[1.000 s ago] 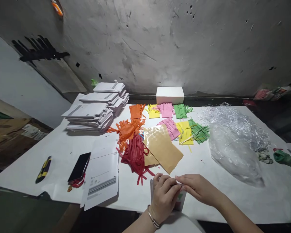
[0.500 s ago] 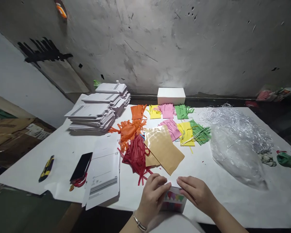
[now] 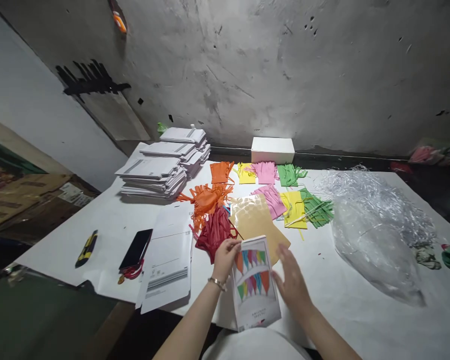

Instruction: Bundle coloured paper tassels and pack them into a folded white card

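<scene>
I hold a flat white packet (image 3: 255, 282) printed with coloured bunting flags upright above the table's near edge. My left hand (image 3: 225, 257) grips its upper left corner, a bracelet on the wrist. My right hand (image 3: 290, 280) rests against the packet's right edge with its fingers stretched out. Just behind the packet lie tan sheets of round stickers (image 3: 257, 222) and a heap of red paper tassels (image 3: 213, 232).
Orange (image 3: 206, 197), yellow, pink and green tassels (image 3: 315, 210) lie mid-table. Stacks of white flat boxes (image 3: 153, 175) stand back left, a white box (image 3: 272, 149) by the wall. A clear bag of shreds (image 3: 375, 230) is right. A phone (image 3: 136, 248), papers and a yellow-black cutter (image 3: 86, 248) lie left.
The packet has been lifted from lying low at the table edge to standing upright, its flag-printed face now showing. Both hands rose with it, and the view shifted left.
</scene>
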Demonstrator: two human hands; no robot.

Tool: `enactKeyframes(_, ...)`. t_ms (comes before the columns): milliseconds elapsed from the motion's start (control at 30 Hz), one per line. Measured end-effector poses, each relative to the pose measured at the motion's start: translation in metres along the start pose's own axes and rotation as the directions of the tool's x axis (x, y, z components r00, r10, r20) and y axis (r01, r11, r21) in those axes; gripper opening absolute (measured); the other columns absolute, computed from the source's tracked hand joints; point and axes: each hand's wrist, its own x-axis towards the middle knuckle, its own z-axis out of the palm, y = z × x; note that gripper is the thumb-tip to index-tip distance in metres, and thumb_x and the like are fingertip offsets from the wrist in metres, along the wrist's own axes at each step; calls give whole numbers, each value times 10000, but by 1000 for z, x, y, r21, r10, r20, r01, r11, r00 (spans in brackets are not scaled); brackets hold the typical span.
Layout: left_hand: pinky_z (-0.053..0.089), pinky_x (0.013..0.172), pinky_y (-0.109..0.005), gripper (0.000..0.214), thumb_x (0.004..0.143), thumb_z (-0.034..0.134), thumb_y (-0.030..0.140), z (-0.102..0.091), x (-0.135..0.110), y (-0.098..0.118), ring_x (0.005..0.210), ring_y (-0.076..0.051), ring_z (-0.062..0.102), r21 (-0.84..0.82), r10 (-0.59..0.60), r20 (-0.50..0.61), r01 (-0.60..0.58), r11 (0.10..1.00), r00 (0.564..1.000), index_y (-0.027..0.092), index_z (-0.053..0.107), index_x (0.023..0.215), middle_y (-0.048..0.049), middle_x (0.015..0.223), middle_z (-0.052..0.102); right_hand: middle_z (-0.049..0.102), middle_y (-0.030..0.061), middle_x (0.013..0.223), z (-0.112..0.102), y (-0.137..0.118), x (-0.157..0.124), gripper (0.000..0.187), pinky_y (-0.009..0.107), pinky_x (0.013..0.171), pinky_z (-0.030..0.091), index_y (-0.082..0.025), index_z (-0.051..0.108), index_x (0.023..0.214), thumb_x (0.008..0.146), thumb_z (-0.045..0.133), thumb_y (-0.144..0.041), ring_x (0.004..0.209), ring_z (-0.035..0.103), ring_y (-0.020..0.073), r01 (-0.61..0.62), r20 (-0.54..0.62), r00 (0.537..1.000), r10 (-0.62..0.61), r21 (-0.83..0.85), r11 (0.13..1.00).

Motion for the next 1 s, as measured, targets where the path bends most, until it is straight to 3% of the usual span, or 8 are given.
enactKeyframes(67,537,822,-369,244,883,649,380,-7,18,-26,874,-209,671,-6,-128,-75,128,992,989,144,703,917,-63,915,713,251,79,1608,35,-9,-14,700,594,1170,259,-288,204,1549,947,559,-302,1484,198,308,97,229,970,-85,-40,995)
enactKeyframes(133,547,808,-382,257,916,632,385,-11,24,-51,842,-188,675,-13,-227,-120,227,974,966,131,675,928,-44,916,709,133,43,1636,69,-13,-30,764,653,1176,144,-324,233,1538,894,633,-419,1495,107,350,123,489,867,-90,-36,992)
enactKeyframes(233,546,844,-401,244,930,626,371,-11,18,-77,887,-188,675,-24,-309,-163,309,951,937,130,667,934,-43,961,706,83,63,1632,101,-6,-47,816,693,1159,60,-305,229,1541,868,634,-529,1489,101,378,87,618,785,-42,-43,995)
enactKeyframes(600,518,880,-424,252,929,616,382,0,16,-92,929,-202,655,-46,-336,-231,335,941,913,134,655,931,-48,972,689,55,66,1633,108,5,-53,795,670,1164,36,-308,174,1552,899,575,-523,1495,77,363,77,622,782,-53,-12,997)
enactKeyframes(667,500,884,-411,286,912,617,423,-13,16,-80,926,-206,645,-31,-293,-203,293,956,934,140,659,914,-49,948,687,105,73,1635,95,13,-50,790,630,1176,116,-307,166,1555,905,565,-512,1494,128,336,30,553,832,-40,28,999)
enactKeyframes(767,474,872,-349,362,837,631,521,-43,18,-51,939,-220,616,-9,-199,-116,199,980,973,164,684,873,-55,946,678,295,91,1592,65,47,-31,661,536,1194,183,-261,220,1538,948,474,-417,1470,253,266,-234,293,934,206,61,970)
enactKeyframes(900,447,700,-279,362,741,686,533,-68,29,-17,738,-183,571,27,-171,89,169,985,981,172,705,750,-20,787,641,323,197,1551,43,116,24,702,553,1174,175,-111,261,1500,896,513,-365,1478,184,333,-489,152,864,480,26,872)
enactKeyframes(1000,403,623,-262,354,711,697,523,-57,45,-9,644,-162,514,61,-193,163,185,981,968,169,688,696,7,676,586,519,188,1377,51,149,66,654,544,1098,296,-131,441,1386,807,663,-340,1348,405,359,-604,210,785,583,48,795)
